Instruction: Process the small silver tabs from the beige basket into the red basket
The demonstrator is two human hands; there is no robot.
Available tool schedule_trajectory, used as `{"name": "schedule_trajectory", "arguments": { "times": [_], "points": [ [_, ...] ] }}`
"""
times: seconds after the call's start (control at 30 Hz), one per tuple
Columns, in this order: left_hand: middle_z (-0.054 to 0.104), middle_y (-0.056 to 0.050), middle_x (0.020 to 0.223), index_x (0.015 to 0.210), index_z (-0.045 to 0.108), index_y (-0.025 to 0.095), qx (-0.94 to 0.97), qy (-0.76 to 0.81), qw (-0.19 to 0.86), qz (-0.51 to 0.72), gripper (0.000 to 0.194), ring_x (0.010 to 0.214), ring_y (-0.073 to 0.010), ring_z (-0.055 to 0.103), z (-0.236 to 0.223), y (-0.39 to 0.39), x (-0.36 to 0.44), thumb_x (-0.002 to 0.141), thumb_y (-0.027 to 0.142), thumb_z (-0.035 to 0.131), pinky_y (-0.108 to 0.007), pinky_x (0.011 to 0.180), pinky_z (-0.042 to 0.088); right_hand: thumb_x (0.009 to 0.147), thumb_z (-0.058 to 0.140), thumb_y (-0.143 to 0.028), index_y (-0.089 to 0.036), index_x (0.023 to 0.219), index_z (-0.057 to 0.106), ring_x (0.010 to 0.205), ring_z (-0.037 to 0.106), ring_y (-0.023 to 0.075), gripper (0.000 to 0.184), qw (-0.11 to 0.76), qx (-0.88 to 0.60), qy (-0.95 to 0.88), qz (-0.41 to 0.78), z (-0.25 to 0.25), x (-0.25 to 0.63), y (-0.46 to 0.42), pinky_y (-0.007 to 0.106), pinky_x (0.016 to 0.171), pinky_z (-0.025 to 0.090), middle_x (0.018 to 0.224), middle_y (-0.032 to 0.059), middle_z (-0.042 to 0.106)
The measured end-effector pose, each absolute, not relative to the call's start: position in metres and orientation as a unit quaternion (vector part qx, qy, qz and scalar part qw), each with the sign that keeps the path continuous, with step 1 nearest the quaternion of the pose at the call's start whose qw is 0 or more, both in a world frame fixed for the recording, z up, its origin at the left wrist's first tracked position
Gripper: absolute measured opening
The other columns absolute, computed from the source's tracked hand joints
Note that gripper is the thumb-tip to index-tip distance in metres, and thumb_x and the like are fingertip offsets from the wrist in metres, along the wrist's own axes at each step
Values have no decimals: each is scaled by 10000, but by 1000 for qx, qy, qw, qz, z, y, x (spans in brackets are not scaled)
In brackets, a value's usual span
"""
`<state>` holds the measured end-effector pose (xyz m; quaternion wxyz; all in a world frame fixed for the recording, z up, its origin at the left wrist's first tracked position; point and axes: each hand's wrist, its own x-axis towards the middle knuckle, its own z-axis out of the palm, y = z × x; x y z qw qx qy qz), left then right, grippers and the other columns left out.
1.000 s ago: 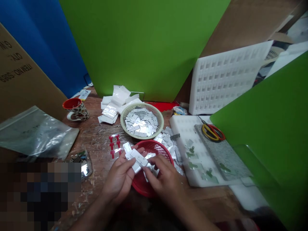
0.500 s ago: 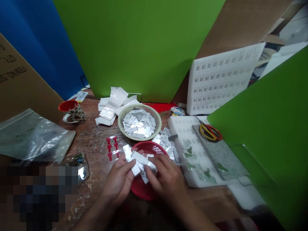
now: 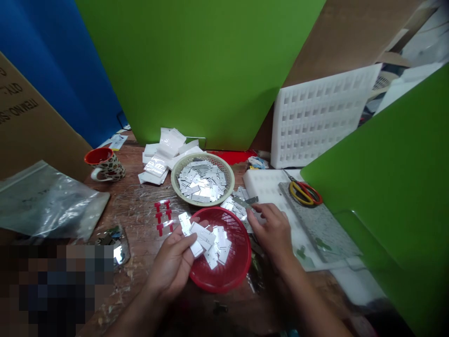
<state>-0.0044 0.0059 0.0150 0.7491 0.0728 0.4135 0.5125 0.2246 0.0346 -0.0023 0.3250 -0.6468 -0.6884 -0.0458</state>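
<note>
My left hand is closed on several small flat metal plates, fanned out between thumb and fingers above the left side of a red basket. More silvery plates lie loose inside that basket. To the right, my right hand is over a pile of plates on the table, its thumb and fingers pinching one greyish metal plate by its near end. A darker plate lies just beyond the fingertips. Behind the red basket stands a cream basket heaped with similar plates.
White packets and a patterned mug stand at the back left. Red T-shaped pieces lie left of the baskets. On the right are a white foam block, a grey slab and scissors. Green panels rise behind.
My right hand has moved right, from the plates in my left hand to the pile beside the red basket, and has a plate in its fingers. My left hand stays in place.
</note>
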Motion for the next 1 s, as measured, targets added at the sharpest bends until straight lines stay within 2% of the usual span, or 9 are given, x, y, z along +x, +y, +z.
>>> {"name": "schedule_trajectory", "arguments": {
  "times": [0.1, 0.27, 0.43, 0.57, 0.63, 0.7, 0.87, 0.93, 1.0],
  "points": [
    [695, -152, 1139, 1356, 454, 153, 71, 415, 748, 513, 595, 1048, -261, 662, 14, 6, -6, 795, 15, 596, -375, 929, 531, 872, 574, -317, -152, 987, 681, 837, 625, 260, 229, 292, -661, -691, -36, -4, 227, 38, 402, 743, 457, 913, 105, 682],
    [699, -154, 1130, 1344, 469, 142, 69, 402, 756, 512, 573, 1070, -266, 650, 14, 6, -4, 799, 30, 604, -372, 941, 521, 884, 588, -295, -213, 1133, 617, 950, 601, 224, 264, 327, -536, -766, 135, 15, 182, 9, 370, 833, 476, 1014, 77, 658],
    [696, -154, 1138, 1321, 492, 137, 75, 399, 756, 513, 543, 1083, -268, 643, 13, 3, -3, 800, 41, 613, -378, 951, 517, 848, 620, -282, -196, 840, 644, 771, 607, 189, 90, 353, -561, -709, 242, 17, 151, -3, 305, 692, 484, 806, 39, 657],
    [701, -145, 1128, 1293, 519, 145, 72, 411, 747, 518, 520, 1056, -261, 659, 13, 2, -5, 795, 31, 616, -376, 934, 530, 826, 631, -343, -180, 710, 613, 603, 565, 145, 201, 385, -589, -599, 382, 14, 162, 9, 252, 565, 460, 653, 6, 624],
    [694, -145, 1147, 1285, 526, 148, 69, 422, 742, 517, 515, 1071, -262, 653, 14, 2, -7, 793, 26, 618, -375, 933, 535, 817, 629, -402, -171, 742, 631, 601, 566, 149, 243, 418, -617, -545, 384, 12, 180, 21, 256, 559, 461, 655, 11, 630],
    [685, -152, 1167, 1292, 522, 146, 68, 424, 742, 515, 520, 1094, -268, 641, 15, 3, -8, 796, 29, 621, -380, 941, 533, 794, 642, -441, -166, 761, 650, 621, 572, 161, 277, 440, -670, -513, 307, 9, 202, 34, 272, 579, 458, 681, 24, 645],
    [677, -160, 1181, 1319, 500, 143, 59, 418, 745, 517, 535, 1113, -272, 630, 17, 5, -6, 808, 30, 609, -396, 963, 520, 794, 627, -407, -162, 878, 689, 689, 587, 196, 266, 393, -706, -572, 143, 8, 221, 44, 326, 659, 466, 791, 68, 672],
    [676, -158, 1184, 1325, 494, 145, 59, 418, 743, 519, 534, 1123, -266, 625, 16, 5, -5, 814, 25, 597, -397, 978, 509, 828, 602, -380, -176, 902, 685, 717, 594, 192, 233, 394, -657, -610, 201, 12, 203, 33, 313, 659, 476, 833, 70, 675],
    [676, -157, 1184, 1330, 491, 147, 59, 414, 744, 521, 532, 1134, -259, 618, 16, 6, -4, 822, 21, 584, -393, 1000, 491, 836, 609, -367, -194, 855, 683, 679, 589, 168, 189, 362, -601, -631, 331, 15, 179, 20, 276, 608, 468, 778, 40, 667]
  ]
}}
